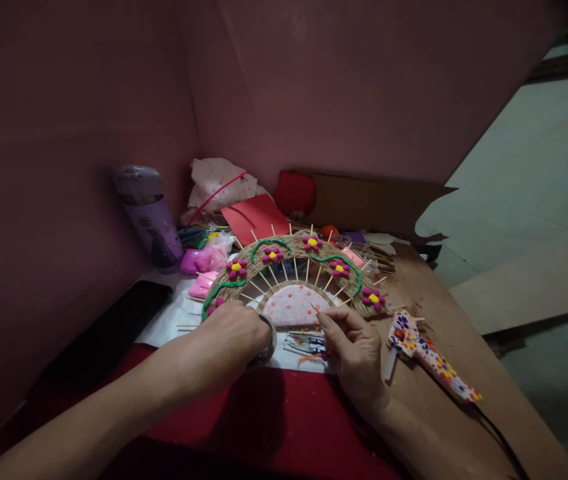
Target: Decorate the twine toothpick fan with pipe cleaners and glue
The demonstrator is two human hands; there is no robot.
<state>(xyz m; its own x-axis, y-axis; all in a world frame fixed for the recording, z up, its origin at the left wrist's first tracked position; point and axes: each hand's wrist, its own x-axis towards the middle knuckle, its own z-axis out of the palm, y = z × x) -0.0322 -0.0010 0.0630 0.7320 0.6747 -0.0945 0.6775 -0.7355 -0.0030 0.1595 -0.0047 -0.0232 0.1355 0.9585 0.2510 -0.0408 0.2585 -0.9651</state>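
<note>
My left hand [231, 333] curls closed over a shiny round tape roll [267, 347], right hand [354, 347] pinches a thin wooden stick [314, 309] at its fingertips, touching the half-round jute-woven fan [291, 252] just beyond; pushing hard risks snapping it or dislodging the pink clay flowers [339, 268].

Open over the red table [274, 427] between the forearms, and rightward over bare brown board [464, 320] past the glue gun [431, 357]. Shut in on the left by wall [39, 200], bottle [150, 217] and black slab [114, 327]. Barred ahead by the arch [291, 248], bristling with sticks [295, 268]; clutter [209, 257] and cardboard [364, 200] behind. Narrow between left hand [234, 333] and right hand [354, 347], with pliers [304, 343] there.
</note>
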